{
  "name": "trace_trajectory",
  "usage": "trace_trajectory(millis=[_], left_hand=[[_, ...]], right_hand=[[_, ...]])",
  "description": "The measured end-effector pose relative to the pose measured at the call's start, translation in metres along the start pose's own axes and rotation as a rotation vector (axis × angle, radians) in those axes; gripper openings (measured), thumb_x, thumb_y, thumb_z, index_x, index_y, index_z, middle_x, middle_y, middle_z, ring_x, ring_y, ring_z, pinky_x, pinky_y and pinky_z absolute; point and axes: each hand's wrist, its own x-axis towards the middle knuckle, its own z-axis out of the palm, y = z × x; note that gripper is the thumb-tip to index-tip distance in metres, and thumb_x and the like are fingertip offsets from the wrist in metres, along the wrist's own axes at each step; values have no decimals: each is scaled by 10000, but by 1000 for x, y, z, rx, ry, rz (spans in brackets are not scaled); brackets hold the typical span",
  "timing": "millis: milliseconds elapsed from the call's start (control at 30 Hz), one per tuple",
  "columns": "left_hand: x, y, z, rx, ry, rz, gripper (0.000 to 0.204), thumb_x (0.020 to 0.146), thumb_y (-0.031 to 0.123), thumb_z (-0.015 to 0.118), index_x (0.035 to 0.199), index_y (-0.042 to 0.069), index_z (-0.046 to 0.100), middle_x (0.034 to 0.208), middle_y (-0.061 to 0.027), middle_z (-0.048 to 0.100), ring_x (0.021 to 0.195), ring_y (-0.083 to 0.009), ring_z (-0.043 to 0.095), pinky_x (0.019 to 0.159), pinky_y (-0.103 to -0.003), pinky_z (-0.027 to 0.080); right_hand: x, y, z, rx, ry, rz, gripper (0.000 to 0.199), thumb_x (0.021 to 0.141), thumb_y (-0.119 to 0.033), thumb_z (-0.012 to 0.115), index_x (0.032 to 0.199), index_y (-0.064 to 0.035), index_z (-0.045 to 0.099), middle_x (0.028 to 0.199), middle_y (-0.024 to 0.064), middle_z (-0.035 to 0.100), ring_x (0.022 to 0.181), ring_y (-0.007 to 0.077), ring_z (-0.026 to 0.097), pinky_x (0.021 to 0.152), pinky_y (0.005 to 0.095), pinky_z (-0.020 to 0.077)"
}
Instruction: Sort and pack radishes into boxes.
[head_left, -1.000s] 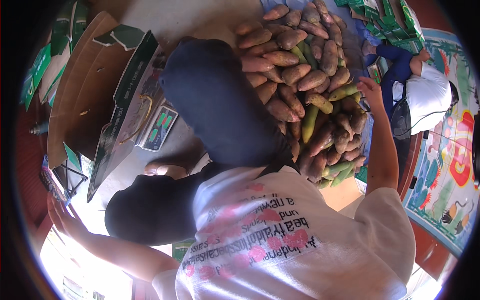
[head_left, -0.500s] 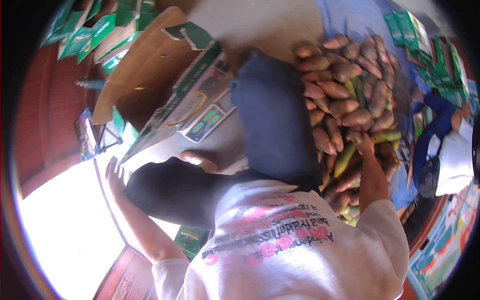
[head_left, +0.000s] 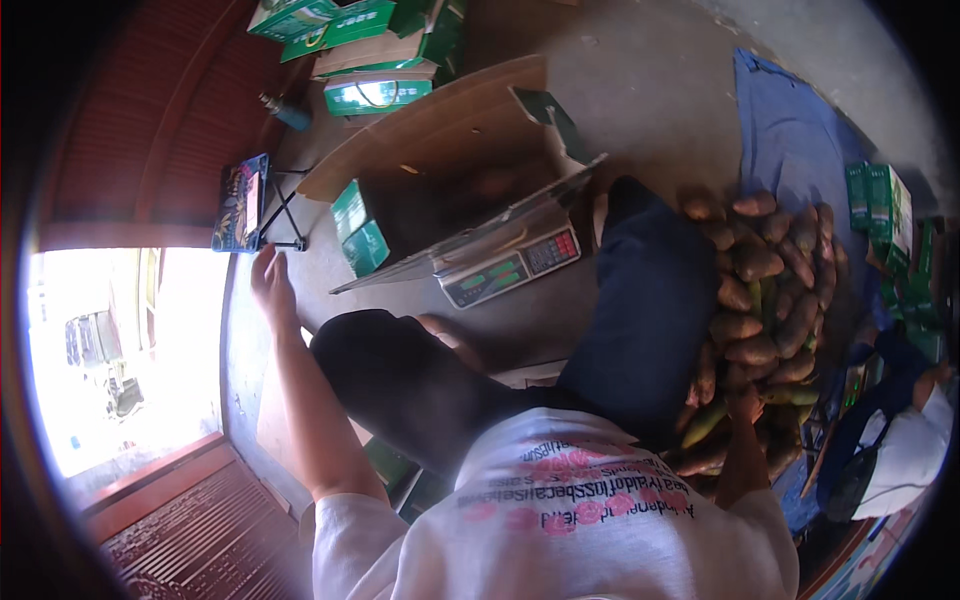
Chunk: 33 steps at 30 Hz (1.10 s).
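A heap of reddish-brown root tubers (head_left: 757, 262) lies to my right, with a few longer yellow-green ones (head_left: 705, 425) among them. My right hand (head_left: 744, 404) is down in the near part of this heap, its fingers closed around one tuber, mostly hidden by the hand and shadow. Out to the left, my left hand (head_left: 273, 287) is open above the floor, fingers stretched, holding nothing. Ahead of my knees stands an open cardboard carton (head_left: 440, 170), its flaps raised. A digital scale (head_left: 510, 268) with a lit display sits against its near side.
Green-and-white boxes (head_left: 380, 95) are piled at the far left, and more (head_left: 885, 205) stand at the right. A folding stool (head_left: 240, 205) is near the red shutter (head_left: 130, 130). Blue sheeting (head_left: 790, 120) extends beyond the heap. Another person (head_left: 905, 440) is at the right edge.
The view has turned, so the carton and heap appear farther right and more of the scale shows. My right hand stays at the heap; my left stays open and out to the side.
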Motion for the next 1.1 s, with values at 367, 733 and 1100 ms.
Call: trace_trajectory(millis=[367, 733, 1100], left_hand=[[0, 179, 93, 382, -174, 787, 772, 757, 175, 850, 1459, 203, 531, 1520, -106, 443, 1428, -383, 344, 1172, -508, 331], [6, 147, 83, 586, -513, 681, 370, 702, 251, 863, 1069, 243, 811, 1695, -49, 176, 1557, -389, 98, 1228, -620, 122], [30, 119, 45, 402, -483, 509, 740, 673, -108, 544, 1393, 63, 564, 1653, -118, 259, 1495, -396, 278, 1203, -499, 326]], right_hand=[[21, -112, -224, 507, 520, -495, 710, 747, -118, 837, 1380, -5, 536, 1328, 195, 617, 1259, 375, 575, 1069, 438, 446], [-195, -427, -447, 595, 445, -1270, 657, 744, -46, 807, 1351, 11, 561, 1283, 143, 631, 1190, 247, 604, 1036, 352, 454], [-288, -662, -366, -422, -51, -1742, 568, 732, -212, 802, 1214, -20, 571, 1136, 175, 671, 1078, 368, 658, 926, 494, 518]])
